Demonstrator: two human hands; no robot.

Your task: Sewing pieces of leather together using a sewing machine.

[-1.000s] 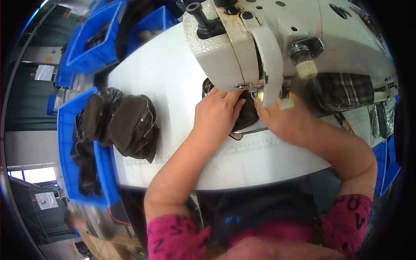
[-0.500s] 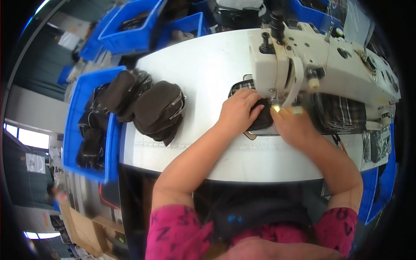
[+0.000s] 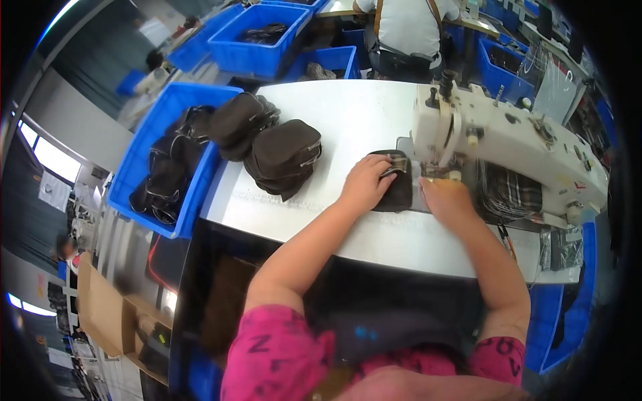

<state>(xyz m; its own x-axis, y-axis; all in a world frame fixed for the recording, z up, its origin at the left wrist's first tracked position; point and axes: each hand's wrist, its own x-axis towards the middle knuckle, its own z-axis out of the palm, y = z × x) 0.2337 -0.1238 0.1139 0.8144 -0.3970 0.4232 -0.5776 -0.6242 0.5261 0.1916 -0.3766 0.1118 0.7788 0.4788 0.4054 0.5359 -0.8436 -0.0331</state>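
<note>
A dark fabric piece (image 3: 396,192) with rounded corners and a bit of plaid lining lies on the white table, just left of the needle area. My left hand (image 3: 364,182) grips its left side, fingers over the top and thumb on the cloth. Right of the piece, my right hand (image 3: 449,199) is closed, its fingers bent together close below the presser foot. What its fingertips hold, if anything, is too small to tell. The white sewing machine (image 3: 495,130) stands over the table, its head beyond my right hand.
Stacked dark brown fabric pouches (image 3: 284,155) sit at the table's left, beside a blue bin (image 3: 184,207) of similar pieces. Plaid-lined pieces (image 3: 509,190) lie under the machine arm. An orange-handled tool (image 3: 506,240) is near the front edge. A person (image 3: 408,30) sits beyond.
The fabric piece has come out from under the needle, leftward, with my left hand. My right hand stays by the needle area. The whole view has shifted and tilted.
</note>
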